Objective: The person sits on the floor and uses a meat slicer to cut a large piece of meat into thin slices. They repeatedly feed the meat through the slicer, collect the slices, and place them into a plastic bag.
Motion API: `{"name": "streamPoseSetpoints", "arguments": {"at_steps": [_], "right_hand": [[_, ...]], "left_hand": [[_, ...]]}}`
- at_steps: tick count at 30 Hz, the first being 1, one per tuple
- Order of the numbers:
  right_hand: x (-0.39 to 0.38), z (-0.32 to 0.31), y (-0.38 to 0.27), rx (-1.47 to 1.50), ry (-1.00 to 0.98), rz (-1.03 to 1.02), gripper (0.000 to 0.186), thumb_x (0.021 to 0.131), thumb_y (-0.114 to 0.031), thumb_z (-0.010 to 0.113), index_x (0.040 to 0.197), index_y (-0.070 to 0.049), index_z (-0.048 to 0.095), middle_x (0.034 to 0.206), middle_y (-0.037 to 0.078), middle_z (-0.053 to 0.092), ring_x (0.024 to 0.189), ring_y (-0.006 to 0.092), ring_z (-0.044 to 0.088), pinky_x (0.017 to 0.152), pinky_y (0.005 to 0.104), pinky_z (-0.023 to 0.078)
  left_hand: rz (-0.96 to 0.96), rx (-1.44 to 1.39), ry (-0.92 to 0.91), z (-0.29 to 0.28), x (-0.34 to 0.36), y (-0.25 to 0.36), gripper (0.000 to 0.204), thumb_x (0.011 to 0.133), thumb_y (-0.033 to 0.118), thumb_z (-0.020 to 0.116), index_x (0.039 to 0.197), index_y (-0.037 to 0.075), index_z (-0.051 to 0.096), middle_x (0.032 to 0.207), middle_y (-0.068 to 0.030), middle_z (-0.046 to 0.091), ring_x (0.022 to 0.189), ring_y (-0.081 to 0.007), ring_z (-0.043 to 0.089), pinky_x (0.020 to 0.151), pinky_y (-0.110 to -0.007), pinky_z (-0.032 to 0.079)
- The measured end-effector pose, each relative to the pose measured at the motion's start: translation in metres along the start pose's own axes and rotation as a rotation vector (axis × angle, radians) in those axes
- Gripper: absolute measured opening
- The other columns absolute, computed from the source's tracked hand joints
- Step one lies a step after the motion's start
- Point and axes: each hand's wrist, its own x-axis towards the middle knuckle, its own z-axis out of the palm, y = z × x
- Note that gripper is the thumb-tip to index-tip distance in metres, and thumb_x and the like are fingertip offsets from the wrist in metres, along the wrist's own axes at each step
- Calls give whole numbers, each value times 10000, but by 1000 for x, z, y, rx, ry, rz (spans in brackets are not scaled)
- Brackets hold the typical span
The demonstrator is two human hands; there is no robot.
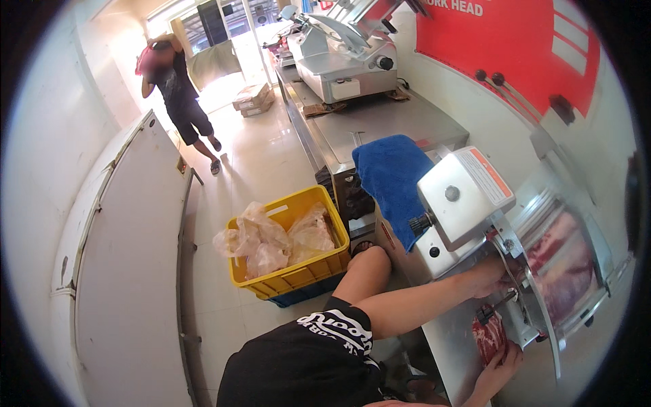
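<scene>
At the lower right, a stack of red, marbled meat slices lies on the metal meat slicer. My right hand is closed on the stack's lower edge. My left hand reaches in beside the slicer's blade area, its fingers largely hidden by machine parts. A larger block of red and white meat sits on the slicer's carriage at the far right, somewhat blurred. A dark-handled metal part stands just over the slices.
A blue towel drapes beside the slicer. A yellow crate with plastic-bagged goods stands on the floor to the left. Beyond are a steel table, a second slicer, cartons, a white chest freezer and another person.
</scene>
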Motion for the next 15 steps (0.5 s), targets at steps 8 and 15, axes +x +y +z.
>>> {"name": "streamPoseSetpoints", "arguments": {"at_steps": [8,15], "right_hand": [[-4,0,6,49,4,-17,309,1027,-201,512,1200,43,589,1209,241,578,1129,427,544,974,514,425],[-2,-6,2,171,36,85,412,1056,-248,501,1342,49,521,1343,233,538,1253,393,513,1054,491,411]], "left_hand": [[-201,-198,-77,-5,7,-16,126,969,290,647,1000,179,696,853,56,695,723,-71,633,655,-257,509],[-144,11,-60,-15,-18,-9,295,858,159,732,1151,129,714,921,-8,707,770,-105,656,601,-258,521]]}}
